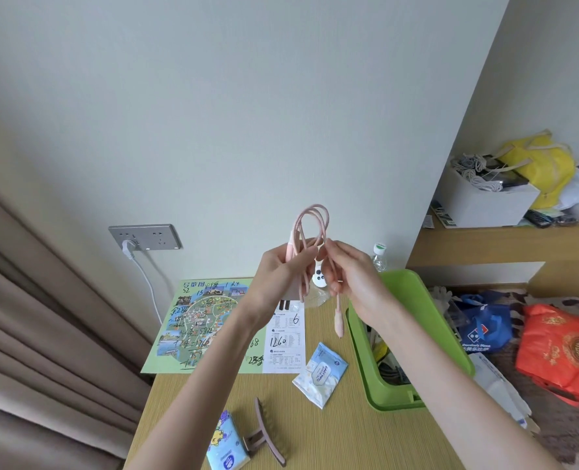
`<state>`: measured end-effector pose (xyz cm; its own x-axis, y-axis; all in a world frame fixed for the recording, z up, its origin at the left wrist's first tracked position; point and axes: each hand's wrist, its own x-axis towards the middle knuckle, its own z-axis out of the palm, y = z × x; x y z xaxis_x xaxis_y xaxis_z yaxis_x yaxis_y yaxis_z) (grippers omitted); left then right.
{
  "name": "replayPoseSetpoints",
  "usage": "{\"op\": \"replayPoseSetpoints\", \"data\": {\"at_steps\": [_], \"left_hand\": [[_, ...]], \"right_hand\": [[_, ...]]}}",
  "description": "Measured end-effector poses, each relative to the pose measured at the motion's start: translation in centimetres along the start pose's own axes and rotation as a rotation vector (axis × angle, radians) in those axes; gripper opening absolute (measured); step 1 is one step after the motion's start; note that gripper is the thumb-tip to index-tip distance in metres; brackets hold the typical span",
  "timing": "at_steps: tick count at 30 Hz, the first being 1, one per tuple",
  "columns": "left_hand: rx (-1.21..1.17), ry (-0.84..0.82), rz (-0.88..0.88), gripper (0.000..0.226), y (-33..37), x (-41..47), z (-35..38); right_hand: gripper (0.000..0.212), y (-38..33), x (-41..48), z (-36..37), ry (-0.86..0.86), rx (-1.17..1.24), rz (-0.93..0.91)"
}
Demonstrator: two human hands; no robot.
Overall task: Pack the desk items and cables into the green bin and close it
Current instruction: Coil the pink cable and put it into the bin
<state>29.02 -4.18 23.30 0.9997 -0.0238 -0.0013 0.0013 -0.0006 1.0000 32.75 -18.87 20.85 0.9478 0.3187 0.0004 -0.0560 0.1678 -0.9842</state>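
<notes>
A pink cable (310, 218) is looped and held up above the desk. My left hand (281, 269) grips the loops and a pink plug end. My right hand (349, 273) pinches a strand of the same cable, whose free connector (338, 322) dangles over the desk. The green bin (413, 300) stands open to the right, under my right forearm, with several items inside. On the wooden desk (332, 429) lie a wet-wipes pack (320, 373), a brown hair claw clip (264, 432) and a blue tissue pack (225, 446).
A green map sheet (200, 327) and a printed paper (286, 340) lie at the desk's back. A white charger cord (145, 279) hangs from the wall socket (145, 236). A water bottle (379, 256) stands behind the bin. Bags, red (566, 354) and blue (484, 327), crowd the right.
</notes>
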Motion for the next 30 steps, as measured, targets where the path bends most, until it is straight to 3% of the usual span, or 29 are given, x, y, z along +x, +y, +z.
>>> {"op": "replayPoseSetpoints", "data": {"at_steps": [7, 10, 13, 19, 21, 25, 30], "left_hand": [[0.028, 0.052, -0.020, 0.030, -0.3, 0.2, -0.1], [0.047, 0.048, -0.010, 0.033, -0.3, 0.4, -0.1], [0.070, 0.070, -0.011, 0.032, -0.2, 0.6, -0.4], [0.308, 0.140, -0.004, 0.021, -0.5, 1.2, -2.1], [0.382, 0.157, -0.031, 0.020, -0.7, 1.4, -2.3], [0.505, -0.033, -0.197, 0.021, -0.2, 1.6, -2.3], [0.628, -0.383, -0.259, 0.027, 0.9, 0.8, -1.3]], "right_hand": [[0.040, -1.2, -0.5, 0.0, -0.065, 0.066, 0.349], [0.043, -1.0, -0.9, 0.0, -0.129, 0.059, 0.354], [0.031, -1.3, -1.0, -0.4, -0.201, 0.103, 0.314], [0.010, -3.0, -1.2, -2.9, -0.193, -0.435, 0.163], [0.006, -4.0, -0.9, -3.1, -0.169, -0.656, 0.028], [0.004, -6.0, -0.1, -2.6, -0.235, -0.837, -0.214], [0.008, -6.4, 0.8, -1.0, -0.411, -0.924, -0.263]]}}
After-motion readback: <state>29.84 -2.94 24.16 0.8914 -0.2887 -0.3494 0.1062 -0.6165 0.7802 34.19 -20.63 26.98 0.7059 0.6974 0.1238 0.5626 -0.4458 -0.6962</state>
